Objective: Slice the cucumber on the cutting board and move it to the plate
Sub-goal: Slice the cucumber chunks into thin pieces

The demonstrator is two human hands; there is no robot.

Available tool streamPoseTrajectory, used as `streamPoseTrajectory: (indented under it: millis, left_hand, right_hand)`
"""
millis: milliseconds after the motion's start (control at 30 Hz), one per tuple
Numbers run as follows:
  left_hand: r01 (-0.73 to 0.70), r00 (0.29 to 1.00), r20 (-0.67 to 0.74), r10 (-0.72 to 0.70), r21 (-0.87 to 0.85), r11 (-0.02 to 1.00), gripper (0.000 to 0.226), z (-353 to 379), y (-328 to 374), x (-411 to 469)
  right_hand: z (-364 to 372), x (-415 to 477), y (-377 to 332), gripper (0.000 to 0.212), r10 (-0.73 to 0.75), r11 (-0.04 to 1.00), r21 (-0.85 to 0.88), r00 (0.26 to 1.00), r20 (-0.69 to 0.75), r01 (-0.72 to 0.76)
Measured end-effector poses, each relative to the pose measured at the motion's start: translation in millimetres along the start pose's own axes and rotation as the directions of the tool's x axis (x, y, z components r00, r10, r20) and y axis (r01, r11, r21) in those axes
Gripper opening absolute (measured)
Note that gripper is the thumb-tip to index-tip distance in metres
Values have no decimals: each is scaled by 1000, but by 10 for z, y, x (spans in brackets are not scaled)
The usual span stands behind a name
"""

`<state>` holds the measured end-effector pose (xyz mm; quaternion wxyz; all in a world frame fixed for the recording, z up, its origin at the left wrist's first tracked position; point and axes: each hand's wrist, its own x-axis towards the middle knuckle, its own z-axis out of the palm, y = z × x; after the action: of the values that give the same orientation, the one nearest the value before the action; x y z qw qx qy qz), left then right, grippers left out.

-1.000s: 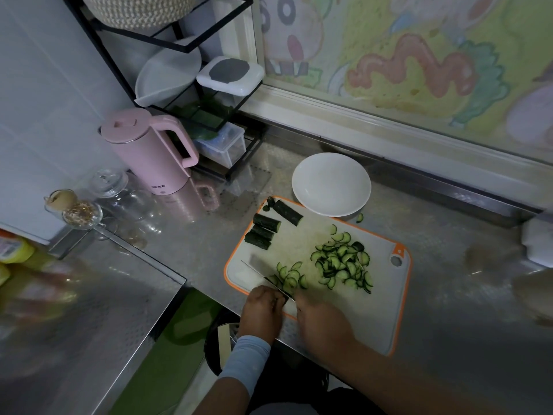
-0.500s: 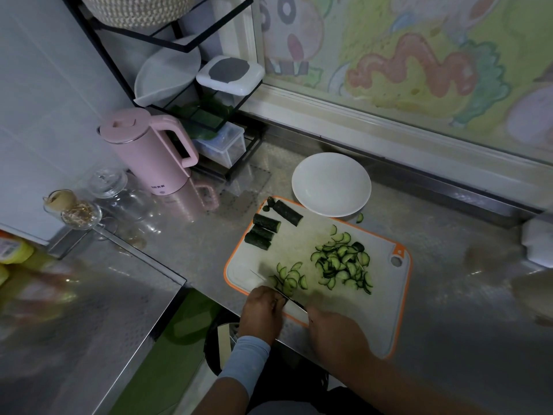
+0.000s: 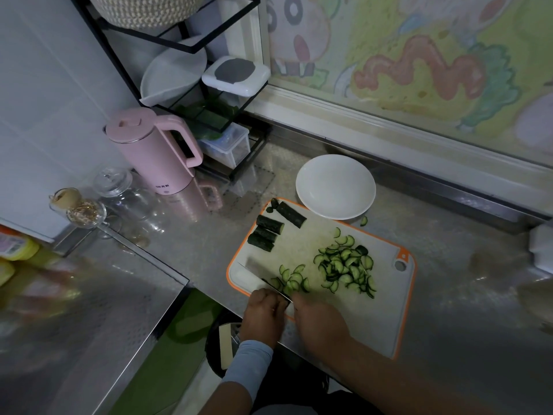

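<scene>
Board (image 3: 374, 319): cucumber slices (image 3: 291, 280) just past our hands; chunks (image 3: 266, 232) further.
R hand (image 3: 321, 322): grips knife (image 3: 256, 274).
L hand (image 3: 263, 313): curled, hold unclear.

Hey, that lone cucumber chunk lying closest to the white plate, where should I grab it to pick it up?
Pinch the cucumber chunk across its middle from above, pressing its two long sides. It lies slanted on the cutting board, slightly apart from the other chunks, so those sides look reachable.
</scene>
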<state>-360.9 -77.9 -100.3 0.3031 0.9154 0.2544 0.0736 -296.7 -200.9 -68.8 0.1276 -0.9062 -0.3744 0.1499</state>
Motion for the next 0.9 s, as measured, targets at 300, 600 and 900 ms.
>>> streamPoseTrajectory:
  millis: [300,600,900]
  left_hand:
    - [-11,999,33,9,48,999,18,-15,-27,12]
    - [-64,997,-43,67,65,996,17,-17,-19,-16]
    - [-44,998,-37,45,15,999,21,-3,-26,-10]
  right_hand:
    - [-69,-216,101,17,-23,994,-112,999,-38,19]
    - [5,-217,151,44,-32,991,-136,994,-104,18]
    - [97,-38,20,49,-19,997,-81,991,-131,8]
